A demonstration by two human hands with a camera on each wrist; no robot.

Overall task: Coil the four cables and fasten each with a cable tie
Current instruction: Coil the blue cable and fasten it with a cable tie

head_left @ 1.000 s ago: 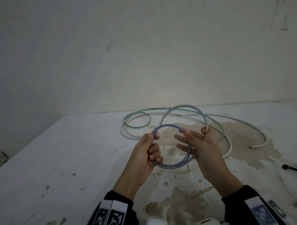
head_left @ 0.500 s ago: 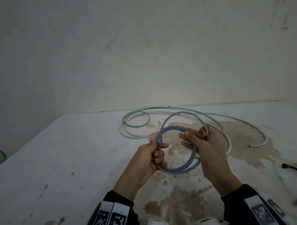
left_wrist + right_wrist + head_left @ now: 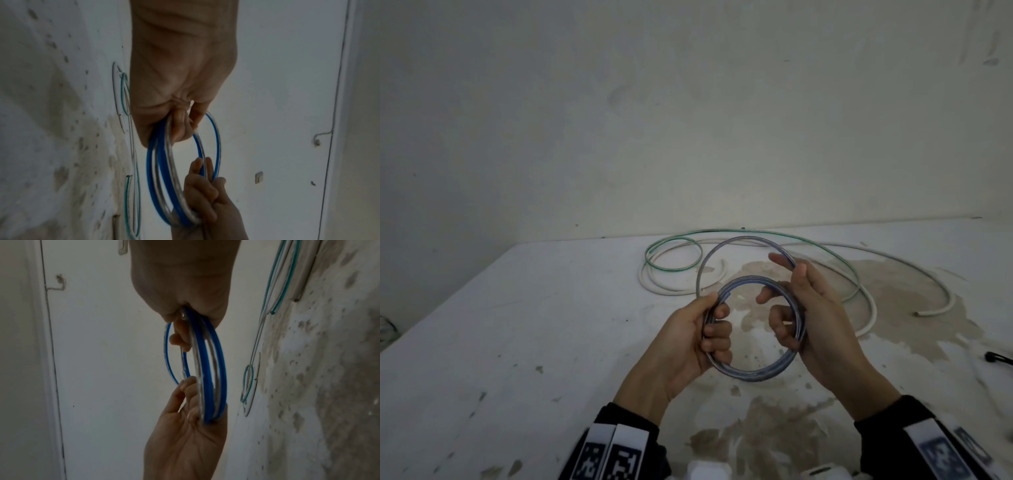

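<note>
Coiling the blue-striped clear cable (image 3: 751, 371) is the step in hand, and it looks close to its last turn. Nearest the person, the left hand (image 3: 688, 337) clenches the coil's left side, fingers curled round the stacked turns; the wrist views show several turns lying side by side in that grip. Opposite it, the right hand (image 3: 815, 308) grasps the coil's right side, lower fingers hooked through the ring, while its upper fingers guide one larger loose loop (image 3: 722, 250) that rises above the coil toward the wall.

To do this well, the left hand should likely stay the anchor and keep the turns flat against each other, so none springs out. The right hand should probably feed the loose loop down to match the others, letting the cable roll between the fingers so its stiffness does not twist the turn into a figure-eight. Both grips ought to hold until a tie is at hand; I see none for certain, though a small dark object (image 3: 998, 358) lies at the right edge of the tabletop (image 3: 517, 325).

Farther off, a green-striped cable (image 3: 674, 270) and a thick white cable (image 3: 873, 308) lie sprawled and uncoiled on the stained tabletop, near the wall, well apart from the hands. A fourth cable is not evident.
</note>
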